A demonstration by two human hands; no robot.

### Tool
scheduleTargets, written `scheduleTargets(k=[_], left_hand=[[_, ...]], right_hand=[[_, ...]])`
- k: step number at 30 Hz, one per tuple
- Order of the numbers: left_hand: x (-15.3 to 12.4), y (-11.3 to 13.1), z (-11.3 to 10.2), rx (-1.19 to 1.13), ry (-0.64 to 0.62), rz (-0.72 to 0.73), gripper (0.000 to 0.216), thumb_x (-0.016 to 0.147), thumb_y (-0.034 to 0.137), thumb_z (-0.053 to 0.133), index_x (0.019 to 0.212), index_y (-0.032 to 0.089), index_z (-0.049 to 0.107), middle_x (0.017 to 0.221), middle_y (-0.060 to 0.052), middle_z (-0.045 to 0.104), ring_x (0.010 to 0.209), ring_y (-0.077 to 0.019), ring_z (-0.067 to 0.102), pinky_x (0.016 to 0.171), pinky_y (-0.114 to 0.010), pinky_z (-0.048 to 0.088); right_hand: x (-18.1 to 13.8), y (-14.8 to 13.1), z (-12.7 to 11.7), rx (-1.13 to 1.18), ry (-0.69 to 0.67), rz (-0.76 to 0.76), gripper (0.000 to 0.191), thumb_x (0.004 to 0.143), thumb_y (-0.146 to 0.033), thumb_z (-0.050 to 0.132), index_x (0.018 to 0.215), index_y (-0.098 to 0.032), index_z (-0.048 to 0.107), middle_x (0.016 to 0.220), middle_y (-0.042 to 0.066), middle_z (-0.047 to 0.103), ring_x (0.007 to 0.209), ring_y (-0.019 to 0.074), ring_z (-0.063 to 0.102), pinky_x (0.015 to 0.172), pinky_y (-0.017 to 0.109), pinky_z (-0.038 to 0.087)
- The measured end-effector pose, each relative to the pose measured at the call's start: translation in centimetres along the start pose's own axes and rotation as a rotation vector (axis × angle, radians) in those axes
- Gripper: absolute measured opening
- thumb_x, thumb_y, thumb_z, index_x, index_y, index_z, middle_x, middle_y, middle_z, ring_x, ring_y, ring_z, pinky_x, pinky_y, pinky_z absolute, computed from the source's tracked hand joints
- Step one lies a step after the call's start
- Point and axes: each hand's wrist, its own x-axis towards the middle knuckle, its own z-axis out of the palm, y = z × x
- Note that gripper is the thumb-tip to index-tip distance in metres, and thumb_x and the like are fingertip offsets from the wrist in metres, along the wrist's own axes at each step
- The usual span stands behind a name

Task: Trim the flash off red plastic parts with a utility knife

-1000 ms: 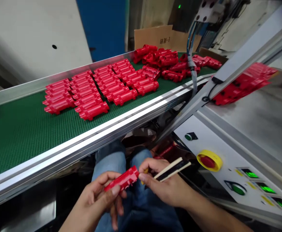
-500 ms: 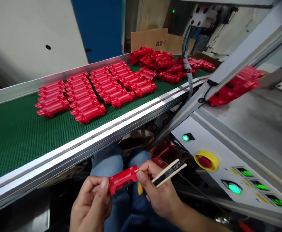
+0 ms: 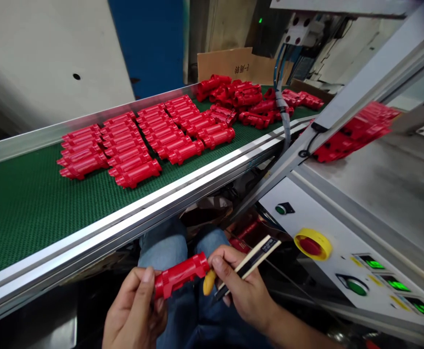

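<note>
In my left hand (image 3: 135, 305), a red plastic tubular part (image 3: 180, 275) is pinched by its near end between thumb and fingers. The part lies slanted above my lap, its far end up and to the right. My right hand (image 3: 237, 278) is closed around a slim cream-and-black utility knife (image 3: 257, 257), whose dark tip points down and left. A yellow cover (image 3: 209, 282) sits on one of its fingertips. The right thumb and forefinger are right beside the far end of the red part; whether they touch it I cannot tell.
Rows of similar red parts (image 3: 139, 173) lie on a green conveyor belt (image 3: 26, 208) with a metal rail (image 3: 124, 217). Behind them is a loose red heap (image 3: 233, 92) against cardboard (image 3: 222, 63). At right stand a slanted metal post (image 3: 342, 104) and a control panel with a stop button (image 3: 311, 245).
The red part has tilted and moved slightly left with my left hand. My right fingers have shifted, showing more of the yellow fingertip and the knife tip. Two green panel lamps went dark.
</note>
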Motion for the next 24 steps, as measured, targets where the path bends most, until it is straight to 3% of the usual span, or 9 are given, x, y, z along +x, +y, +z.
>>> scheduleTargets(k=[4, 11, 14, 16, 18, 20, 22, 24], left_hand=[[-0.1, -0.1, 0.1, -0.018, -0.014, 0.001, 0.051, 0.08, 0.06, 0.093, 0.081, 0.02, 0.06, 0.054, 0.011, 0.043, 0.047, -0.0031, 0.03, 0.047, -0.015, 0.022], [-0.5, 0.1, 0.2, -0.028, -0.02, -0.013, 0.056, 0.078, 0.062, 0.094, 0.08, 0.02, 0.057, 0.055, 0.012, 0.042, 0.048, -0.0026, 0.025, 0.048, -0.014, 0.02], [-0.4, 0.1, -0.2, 0.014, -0.027, 0.011, 0.054, 0.079, 0.062, 0.093, 0.081, 0.02, 0.06, 0.057, 0.01, 0.045, 0.049, -0.0034, 0.031, 0.049, -0.015, 0.026], [-0.2, 0.0, -0.7, 0.113, -0.034, 0.128, 0.045, 0.083, 0.061, 0.09, 0.088, 0.022, 0.069, 0.058, 0.008, 0.05, 0.052, -0.0074, 0.042, 0.052, -0.018, 0.038], [-0.1, -0.2, -1.3, 0.246, -0.066, 0.306, 0.035, 0.085, 0.054, 0.09, 0.099, 0.024, 0.079, 0.07, 0.002, 0.064, 0.063, -0.013, 0.057, 0.06, -0.022, 0.051], [0.0, -0.4, -1.5, 0.287, -0.073, 0.413, 0.032, 0.081, 0.044, 0.095, 0.105, 0.028, 0.083, 0.102, -0.004, 0.075, 0.084, -0.0188, 0.07, 0.076, -0.026, 0.06], [0.0, -0.7, -1.3, 0.252, -0.045, 0.417, 0.041, 0.071, 0.035, 0.102, 0.107, 0.03, 0.083, 0.121, -0.004, 0.071, 0.099, -0.0225, 0.074, 0.085, -0.028, 0.062], [-0.1, -0.9, -0.8, 0.255, 0.014, 0.423, 0.049, 0.064, 0.031, 0.105, 0.106, 0.03, 0.079, 0.116, -0.002, 0.069, 0.097, -0.0216, 0.073, 0.083, -0.027, 0.062]], right_hand=[[-0.2, 0.6, -0.6, -0.002, -0.004, -0.015, 0.063, 0.1, -0.079, 0.062, 0.087, -0.018, 0.065, 0.057, -0.006, 0.05, 0.042, 0.0067, 0.041, 0.042, 0.017, 0.034], [-0.4, 1.3, -1.2, -0.06, -0.023, -0.02, 0.057, 0.105, -0.072, 0.06, 0.091, -0.017, 0.068, 0.061, -0.003, 0.058, 0.044, 0.008, 0.046, 0.043, 0.019, 0.038], [-0.3, 0.7, -1.1, -0.162, 0.01, -0.073, 0.055, 0.108, -0.068, 0.058, 0.087, -0.018, 0.069, 0.066, 0.0, 0.064, 0.048, 0.0087, 0.05, 0.046, 0.02, 0.041], [0.0, 0.3, -1.2, -0.249, 0.03, -0.141, 0.054, 0.107, -0.066, 0.061, 0.084, -0.018, 0.07, 0.068, 0.001, 0.067, 0.05, 0.0098, 0.052, 0.048, 0.021, 0.041], [0.2, 0.1, -1.3, -0.296, 0.04, -0.185, 0.049, 0.105, -0.064, 0.065, 0.086, -0.019, 0.072, 0.068, 0.001, 0.068, 0.05, 0.0107, 0.052, 0.047, 0.022, 0.04], [0.3, 0.2, -1.3, -0.308, 0.04, -0.195, 0.042, 0.103, -0.06, 0.069, 0.091, -0.019, 0.073, 0.068, 0.0, 0.068, 0.05, 0.0109, 0.052, 0.047, 0.023, 0.04], [0.2, 0.4, -1.2, -0.339, 0.016, -0.213, 0.038, 0.103, -0.056, 0.07, 0.092, -0.019, 0.073, 0.068, -0.001, 0.067, 0.052, 0.0116, 0.053, 0.05, 0.023, 0.041], [0.0, 0.6, -1.0, -0.405, -0.004, -0.266, 0.035, 0.104, -0.052, 0.07, 0.091, -0.02, 0.073, 0.068, -0.001, 0.068, 0.058, 0.013, 0.057, 0.054, 0.024, 0.042]])
